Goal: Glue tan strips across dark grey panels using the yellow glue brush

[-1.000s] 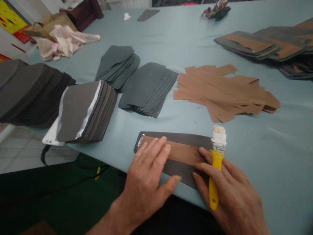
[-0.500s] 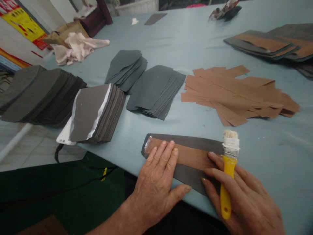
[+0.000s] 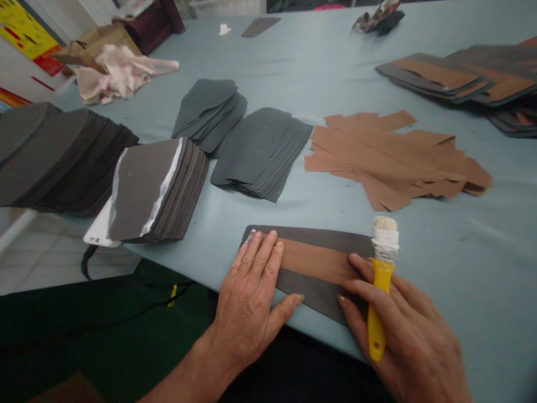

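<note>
A brown strip [image 3: 314, 261] lies lengthwise on a dark grey piece [image 3: 323, 235] at the table's near edge. My left hand [image 3: 251, 291] rests flat over the strip's left end, fingers stretched out and thumb apart, holding nothing. A little white shows at that end, beside the fingertips. My right hand [image 3: 411, 330] touches the right end of the strip and grey piece with its fingertips. Between its fingers it holds a brush [image 3: 381, 302] with a yellow handle, its white-coated bristles pointing away from me.
Brown strips [image 3: 394, 157] lie in a loose heap beyond my hands. Dark stacks [image 3: 142, 190] stand at the left, one with white-edged top. Grey-green sheets [image 3: 255, 151] lie mid-table [image 3: 310, 67]. Layered grey and brown pieces [image 3: 444, 78] are at back right, a pale cloth [image 3: 121, 73] at back left.
My left hand has slid left along the brown strip, to its end. My right hand still holds the brush at the right end. The whole view has shifted slightly.
</note>
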Action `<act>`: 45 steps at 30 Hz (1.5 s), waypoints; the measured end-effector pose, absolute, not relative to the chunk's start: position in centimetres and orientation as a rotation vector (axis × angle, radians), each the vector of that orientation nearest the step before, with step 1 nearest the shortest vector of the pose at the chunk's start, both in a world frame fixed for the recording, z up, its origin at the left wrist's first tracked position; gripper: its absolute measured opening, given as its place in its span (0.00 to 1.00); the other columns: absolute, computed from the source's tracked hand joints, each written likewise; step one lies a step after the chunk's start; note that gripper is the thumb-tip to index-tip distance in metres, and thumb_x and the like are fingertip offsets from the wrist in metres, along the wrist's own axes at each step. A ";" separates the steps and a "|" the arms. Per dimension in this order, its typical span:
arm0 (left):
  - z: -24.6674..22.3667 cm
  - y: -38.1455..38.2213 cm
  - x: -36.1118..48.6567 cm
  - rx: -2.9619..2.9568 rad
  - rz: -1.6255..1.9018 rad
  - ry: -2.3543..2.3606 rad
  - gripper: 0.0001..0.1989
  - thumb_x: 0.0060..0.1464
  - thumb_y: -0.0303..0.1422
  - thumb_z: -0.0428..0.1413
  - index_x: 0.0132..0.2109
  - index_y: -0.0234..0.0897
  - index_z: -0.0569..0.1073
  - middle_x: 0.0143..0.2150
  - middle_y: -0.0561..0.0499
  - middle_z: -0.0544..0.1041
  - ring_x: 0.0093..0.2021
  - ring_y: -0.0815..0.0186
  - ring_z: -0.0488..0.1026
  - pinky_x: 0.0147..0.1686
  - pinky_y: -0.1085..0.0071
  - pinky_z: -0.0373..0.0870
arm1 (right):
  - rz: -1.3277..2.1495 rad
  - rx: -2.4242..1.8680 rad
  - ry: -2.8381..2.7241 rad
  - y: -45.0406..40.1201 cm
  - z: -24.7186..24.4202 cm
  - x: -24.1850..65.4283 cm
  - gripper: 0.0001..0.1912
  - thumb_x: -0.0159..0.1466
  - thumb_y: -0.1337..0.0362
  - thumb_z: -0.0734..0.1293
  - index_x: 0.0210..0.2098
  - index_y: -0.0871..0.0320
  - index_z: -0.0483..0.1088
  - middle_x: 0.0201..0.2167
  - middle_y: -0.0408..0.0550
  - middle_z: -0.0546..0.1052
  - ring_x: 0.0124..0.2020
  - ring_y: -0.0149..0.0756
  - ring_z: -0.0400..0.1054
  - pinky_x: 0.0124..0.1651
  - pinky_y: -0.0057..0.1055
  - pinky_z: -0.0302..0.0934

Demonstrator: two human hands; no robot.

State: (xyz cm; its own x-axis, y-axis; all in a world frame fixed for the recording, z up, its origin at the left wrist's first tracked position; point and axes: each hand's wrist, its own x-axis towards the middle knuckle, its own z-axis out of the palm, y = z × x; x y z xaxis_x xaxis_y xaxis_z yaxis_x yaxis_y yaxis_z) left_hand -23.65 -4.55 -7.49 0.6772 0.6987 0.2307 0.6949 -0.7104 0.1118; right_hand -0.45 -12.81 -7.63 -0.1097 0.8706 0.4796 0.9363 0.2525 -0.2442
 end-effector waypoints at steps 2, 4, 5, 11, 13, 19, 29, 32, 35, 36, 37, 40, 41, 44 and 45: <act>-7.6 -4.5 -23.7 2.865 0.414 1.188 0.35 0.74 0.49 0.45 0.73 0.23 0.59 0.75 0.34 0.64 0.77 0.45 0.58 0.71 0.48 0.63 | -0.167 -1.640 -1.988 -12.8 -7.6 -0.5 0.04 0.72 0.68 0.69 0.46 0.61 0.73 0.59 0.62 0.79 0.52 0.52 0.75 0.55 0.44 0.66; -7.7 -4.5 -23.7 2.862 0.425 1.184 0.36 0.73 0.48 0.46 0.74 0.24 0.58 0.75 0.33 0.64 0.77 0.45 0.57 0.71 0.48 0.63 | -0.179 -1.657 -1.982 -12.8 -7.6 -0.5 0.04 0.71 0.68 0.69 0.46 0.60 0.73 0.58 0.61 0.79 0.52 0.51 0.76 0.55 0.44 0.67; -7.7 -4.5 -23.7 2.859 0.430 1.183 0.36 0.73 0.48 0.47 0.74 0.24 0.58 0.75 0.33 0.63 0.77 0.45 0.57 0.72 0.47 0.63 | -0.181 -1.666 -1.981 -12.8 -7.6 -0.6 0.04 0.71 0.68 0.69 0.46 0.60 0.73 0.59 0.61 0.79 0.52 0.51 0.76 0.54 0.44 0.67; -7.7 -4.3 -23.8 2.845 0.430 1.163 0.35 0.73 0.46 0.48 0.75 0.25 0.56 0.76 0.32 0.62 0.77 0.45 0.56 0.72 0.45 0.62 | -0.165 -1.695 -1.964 -12.8 -7.6 -0.8 0.05 0.71 0.69 0.68 0.46 0.58 0.72 0.60 0.60 0.79 0.53 0.50 0.76 0.55 0.44 0.69; -7.6 -4.2 -23.9 2.848 0.448 1.159 0.34 0.73 0.46 0.47 0.75 0.26 0.56 0.76 0.32 0.61 0.77 0.45 0.57 0.71 0.46 0.63 | -0.163 -1.706 -1.949 -12.7 -7.5 -0.8 0.04 0.71 0.68 0.68 0.46 0.57 0.72 0.59 0.59 0.79 0.53 0.49 0.77 0.54 0.44 0.70; -7.8 -3.9 -24.1 2.867 0.467 1.154 0.33 0.74 0.45 0.47 0.75 0.27 0.57 0.76 0.33 0.62 0.77 0.47 0.56 0.72 0.47 0.61 | -0.133 -1.730 -1.928 -12.7 -7.4 -0.9 0.05 0.71 0.69 0.67 0.46 0.55 0.71 0.60 0.57 0.79 0.54 0.47 0.76 0.55 0.43 0.70; -8.5 -3.7 -23.8 2.858 0.525 1.237 0.34 0.73 0.47 0.47 0.74 0.26 0.58 0.76 0.31 0.61 0.76 0.43 0.59 0.70 0.46 0.62 | -0.126 -1.741 -1.913 -12.7 -7.4 -1.0 0.04 0.71 0.69 0.67 0.45 0.55 0.71 0.60 0.58 0.79 0.53 0.47 0.76 0.55 0.44 0.70; -8.6 -3.8 -23.8 2.815 0.529 1.298 0.34 0.73 0.48 0.47 0.75 0.30 0.57 0.76 0.32 0.62 0.76 0.41 0.59 0.70 0.42 0.60 | -0.115 -1.745 -1.915 -12.7 -7.4 -0.9 0.04 0.71 0.68 0.67 0.45 0.55 0.71 0.60 0.58 0.79 0.54 0.47 0.76 0.54 0.44 0.71; -8.4 -3.8 -23.8 2.764 0.566 1.374 0.33 0.73 0.46 0.48 0.75 0.31 0.58 0.76 0.32 0.62 0.77 0.38 0.54 0.72 0.37 0.53 | -0.109 -1.741 -1.913 -12.7 -7.3 -0.9 0.04 0.71 0.69 0.67 0.45 0.55 0.71 0.60 0.58 0.79 0.54 0.47 0.76 0.54 0.44 0.71; -8.3 -3.8 -23.7 2.747 0.587 1.396 0.32 0.72 0.46 0.49 0.74 0.31 0.59 0.76 0.31 0.61 0.78 0.37 0.53 0.72 0.36 0.51 | -0.110 -1.743 -1.912 -12.7 -7.3 -0.9 0.04 0.71 0.69 0.67 0.45 0.55 0.71 0.60 0.58 0.79 0.54 0.47 0.76 0.54 0.44 0.71; -8.1 -3.8 -23.6 2.729 0.614 1.415 0.32 0.72 0.45 0.50 0.74 0.30 0.60 0.76 0.30 0.61 0.78 0.37 0.51 0.73 0.36 0.50 | -0.113 -1.746 -1.911 -12.7 -7.3 -0.9 0.04 0.71 0.69 0.67 0.45 0.55 0.71 0.60 0.58 0.79 0.53 0.47 0.77 0.54 0.44 0.71; -7.6 -4.2 -23.0 2.695 0.720 1.376 0.29 0.71 0.39 0.54 0.71 0.27 0.63 0.74 0.29 0.64 0.79 0.41 0.51 0.75 0.41 0.49 | -0.113 -1.754 -1.913 -12.7 -7.3 -1.0 0.04 0.72 0.68 0.67 0.45 0.55 0.71 0.60 0.58 0.79 0.54 0.47 0.77 0.55 0.44 0.71; -7.4 -4.4 -22.6 2.694 0.760 1.322 0.28 0.70 0.37 0.56 0.70 0.27 0.64 0.73 0.29 0.66 0.78 0.43 0.53 0.75 0.44 0.51 | -0.111 -1.754 -1.913 -12.7 -7.3 -1.0 0.04 0.72 0.68 0.67 0.46 0.55 0.71 0.60 0.58 0.79 0.55 0.48 0.76 0.55 0.44 0.71; -7.1 -5.1 -21.5 2.693 0.800 1.114 0.24 0.68 0.30 0.57 0.67 0.26 0.67 0.70 0.32 0.70 0.77 0.49 0.58 0.73 0.51 0.57 | -0.098 -1.756 -1.920 -12.8 -7.3 -1.0 0.05 0.72 0.69 0.67 0.46 0.56 0.71 0.60 0.59 0.79 0.56 0.48 0.76 0.56 0.45 0.71; -7.1 -5.3 -21.2 2.696 0.793 1.067 0.22 0.68 0.29 0.56 0.66 0.27 0.68 0.69 0.33 0.72 0.76 0.50 0.60 0.72 0.52 0.60 | -0.100 -1.755 -1.923 -12.8 -7.3 -0.9 0.05 0.72 0.69 0.67 0.47 0.56 0.71 0.60 0.59 0.79 0.56 0.48 0.76 0.56 0.45 0.71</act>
